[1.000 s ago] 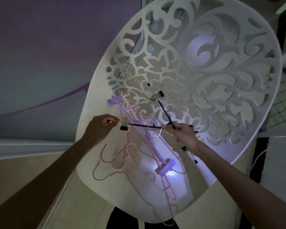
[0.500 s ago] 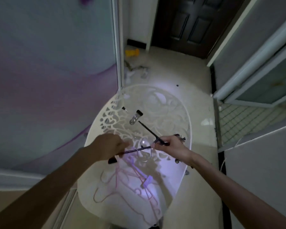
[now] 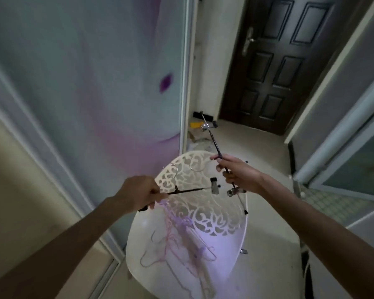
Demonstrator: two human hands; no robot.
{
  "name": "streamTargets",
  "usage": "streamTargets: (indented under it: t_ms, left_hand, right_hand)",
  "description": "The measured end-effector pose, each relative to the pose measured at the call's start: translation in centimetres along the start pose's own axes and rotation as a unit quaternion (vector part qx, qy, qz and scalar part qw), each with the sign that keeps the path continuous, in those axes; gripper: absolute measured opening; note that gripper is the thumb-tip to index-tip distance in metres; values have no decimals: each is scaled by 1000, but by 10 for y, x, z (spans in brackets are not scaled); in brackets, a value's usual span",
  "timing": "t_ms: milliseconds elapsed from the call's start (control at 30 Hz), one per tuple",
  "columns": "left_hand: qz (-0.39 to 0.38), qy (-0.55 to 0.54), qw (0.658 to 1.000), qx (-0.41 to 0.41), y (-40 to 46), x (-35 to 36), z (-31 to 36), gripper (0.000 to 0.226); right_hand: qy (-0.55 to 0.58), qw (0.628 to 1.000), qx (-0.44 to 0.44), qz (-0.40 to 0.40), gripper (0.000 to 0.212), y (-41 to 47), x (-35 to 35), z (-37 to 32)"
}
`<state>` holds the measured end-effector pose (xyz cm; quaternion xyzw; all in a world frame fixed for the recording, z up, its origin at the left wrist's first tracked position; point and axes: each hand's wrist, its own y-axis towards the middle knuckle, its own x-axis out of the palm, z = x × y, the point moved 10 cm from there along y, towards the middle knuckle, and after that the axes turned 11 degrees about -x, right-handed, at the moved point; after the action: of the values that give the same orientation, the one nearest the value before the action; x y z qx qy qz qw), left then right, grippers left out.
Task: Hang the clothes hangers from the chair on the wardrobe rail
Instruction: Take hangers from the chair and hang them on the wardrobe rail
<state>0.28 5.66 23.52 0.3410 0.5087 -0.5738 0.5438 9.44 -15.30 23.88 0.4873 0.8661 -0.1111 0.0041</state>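
The white chair (image 3: pixel 205 251) holds a loose tangle of pink hangers (image 3: pixel 171 247) on its seat, below and just nearer the person than both hands, with a purple one (image 3: pixel 183 223) mixed in among them; none of these is touched.

The left hand (image 3: pixel 139 196) is curled round the bar of a black clip hanger (image 3: pixel 188 190), held level. Its bar runs out to the right of the fist, ending in a metal clip (image 3: pixel 214 186), and its wire hook (image 3: pixel 171 170) rises just above the knuckles.

The right hand (image 3: pixel 238 172) grips a second clip hanger (image 3: pixel 216 145), this one tilted steeply. The bar reaches up and away from the fingers to a clip (image 3: pixel 206 126) near the top; another clip (image 3: pixel 233 192) hangs just under the hand, and the bar's lower end pokes out beneath. Its hook (image 3: pixel 200 167) curves out left of the thumb.

The two hangers are apart, both above the chair's fretwork back.
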Motion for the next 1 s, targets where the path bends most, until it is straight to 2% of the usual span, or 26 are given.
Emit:
streamTargets:
  t_ms: [67, 167, 233, 300, 400, 467, 567, 700, 900, 1000]
  left_hand:
    - [31, 10, 999, -38, -35, -14, -18, 43]
    - [69, 8, 993, -97, -95, -31, -43, 40]
    - [83, 7, 986, -145, -138, -39, -66, 38]
    - [90, 7, 979, -182, -172, -46, -86, 39]
    - [109, -12, 961, -256, -247, -63, -131, 39]
    - [116, 0, 952, -284, -285, -75, -156, 40]
    - [130, 42, 933, -333, -342, -99, -201, 40]
    - [155, 82, 913, -369, -390, -141, -256, 40]
    - [193, 112, 884, -410, -441, -204, -351, 40]
    - [197, 136, 858, -454, -458, -226, -397, 35]
  right_hand:
    - [-2, 999, 28, -40, 20, -15, 15, -8]
    - [-78, 991, 27, -108, 10, -42, 50, -26]
    - [-116, 988, -13, -98, 8, -51, 74, -41]
    - [-144, 985, -69, -61, 19, -54, 93, -58]
    - [-190, 967, -155, -63, 13, -67, 157, -96]
    - [-224, 952, -186, -90, 9, -76, 199, -115]
    - [-258, 925, -220, -173, 14, -91, 278, -140]
    - [-280, 887, -273, -246, 21, -103, 369, -180]
    - [-197, 896, -236, -321, 33, -111, 509, -230]
    - [-233, 884, -239, -328, 38, -106, 556, -243]
